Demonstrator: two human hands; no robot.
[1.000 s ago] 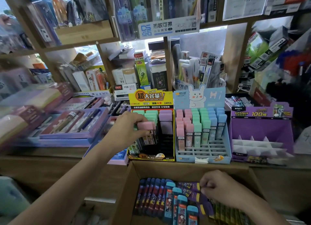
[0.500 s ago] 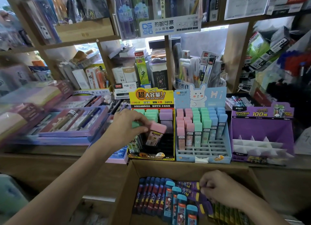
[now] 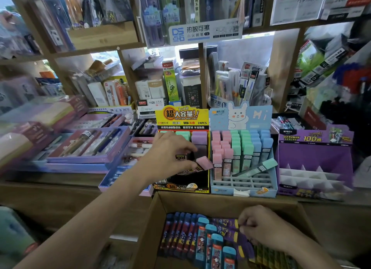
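My left hand (image 3: pixel 170 156) reaches into the black and yellow display box (image 3: pixel 181 185) and pinches a pink-capped lead case (image 3: pixel 203 163), which lies tilted with its cap pointing right. Green and purple cases (image 3: pixel 198 137) stand at the back of that box. My right hand (image 3: pixel 259 226) rests in the cardboard box (image 3: pixel 158 218) at the bottom, fingers curled on purple lead packs (image 3: pixel 226 227). Blue-capped packs (image 3: pixel 210 242) and dark blue packs lie beside them.
A light blue rabbit display (image 3: pixel 241 118) holds pink, green and blue cases, one green case (image 3: pixel 261 167) lying across it. A purple display (image 3: pixel 315 162) with white dividers stands at the right. Pen gift boxes (image 3: pixel 86 144) lie at the left. Stocked wooden shelves rise behind.
My left hand has tipped the pink-capped case from upright over to the right and lowered it in the black box. My right hand has stayed in the cardboard box.
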